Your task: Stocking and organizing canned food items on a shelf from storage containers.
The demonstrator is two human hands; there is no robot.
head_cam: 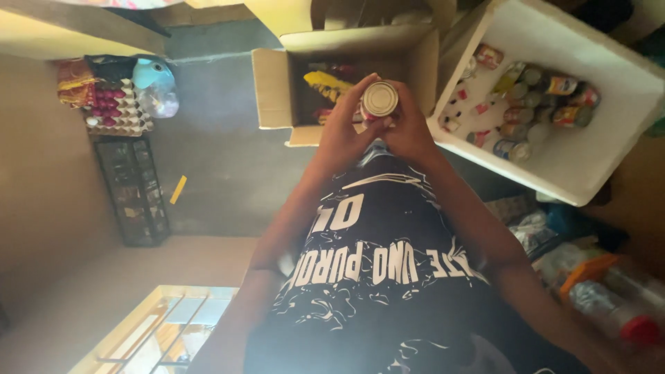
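- The can – a small tin with a pale metal end turned toward the camera – sits between both hands, held just in front of the open cardboard box.
- The left hand wraps the can's side nearest the box's outer flap, fingers curled up around the rim.
- The right hand closes on the can's other side, the side away from that flap, its fingers pressed against the tin's wall.
- Inside the cardboard box lie yellow and red packets.
- Just beside the box, on the right hand's side, stands a white foam box with many tins lying in it.
- Well apart from the cardboard box, past the left hand – a stack of egg trays.
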